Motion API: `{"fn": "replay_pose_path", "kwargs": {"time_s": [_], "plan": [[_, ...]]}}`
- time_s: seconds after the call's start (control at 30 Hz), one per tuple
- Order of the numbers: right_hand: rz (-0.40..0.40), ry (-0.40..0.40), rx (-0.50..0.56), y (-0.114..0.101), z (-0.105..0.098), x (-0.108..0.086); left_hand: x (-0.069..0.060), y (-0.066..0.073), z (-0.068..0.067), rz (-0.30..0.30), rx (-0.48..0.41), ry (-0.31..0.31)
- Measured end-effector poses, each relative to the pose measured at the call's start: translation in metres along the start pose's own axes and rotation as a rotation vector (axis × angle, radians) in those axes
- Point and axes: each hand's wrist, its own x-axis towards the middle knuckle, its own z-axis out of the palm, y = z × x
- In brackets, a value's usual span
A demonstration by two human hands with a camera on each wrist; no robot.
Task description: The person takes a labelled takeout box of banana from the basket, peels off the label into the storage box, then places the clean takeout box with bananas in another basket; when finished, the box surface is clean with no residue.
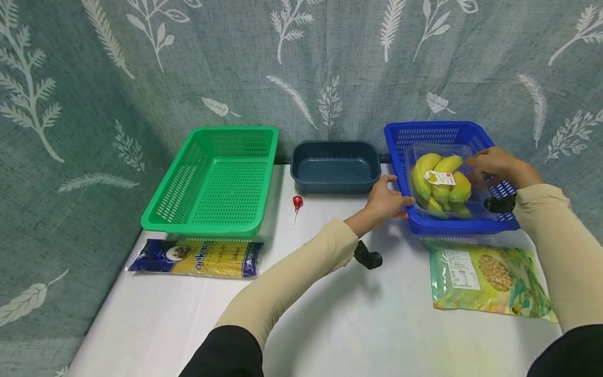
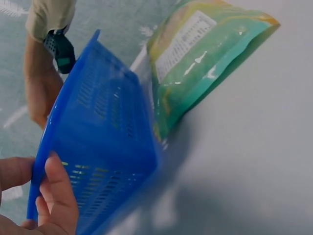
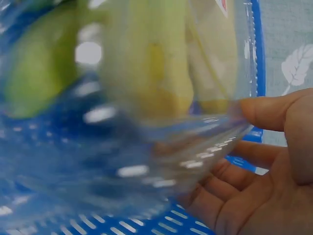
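Observation:
A clear plastic box of bananas (image 1: 440, 180) with a white label lies tilted in the blue basket (image 1: 464, 225) at the right. My right hand (image 1: 501, 165) holds the box at its right edge. In the right wrist view the thumb (image 3: 266, 111) presses on the clear plastic and the fingers are beneath it, partly hidden. My left hand (image 1: 386, 201) grips the left rim of the basket. The left wrist view shows its thumb (image 2: 17, 171) on one side of the rim and the fingers (image 2: 61, 191) on the outer wall.
A green basket (image 1: 261, 220) stands at the left, with a pack of spaghetti (image 1: 202, 257) before it. A dark blue tub (image 1: 334, 187) and a red lollipop (image 1: 297, 202) are in the middle. In front of the blue basket lies a green-yellow bag (image 1: 494, 277). A leaf-patterned curtain (image 1: 245, 68) hangs behind.

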Motion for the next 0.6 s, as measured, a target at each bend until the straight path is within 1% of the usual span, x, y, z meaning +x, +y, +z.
{"fn": "replay_pose_path", "kwargs": {"time_s": [0.07,0.2,0.43,0.6], "plan": [[-0.021,-0.002,0.005,0.001,-0.001,-0.001,0.001,-0.001,0.000,0.008,-0.009,-0.003],[-0.036,0.029,0.014,0.002,-0.002,-0.002,0.001,-0.003,0.000,0.021,-0.029,-0.010],[-0.031,0.124,0.030,-0.002,-0.008,-0.008,0.002,-0.004,0.001,0.020,-0.064,-0.028],[-0.069,0.200,0.100,-0.012,-0.008,-0.017,0.002,-0.003,-0.001,0.012,-0.063,-0.027]]}}
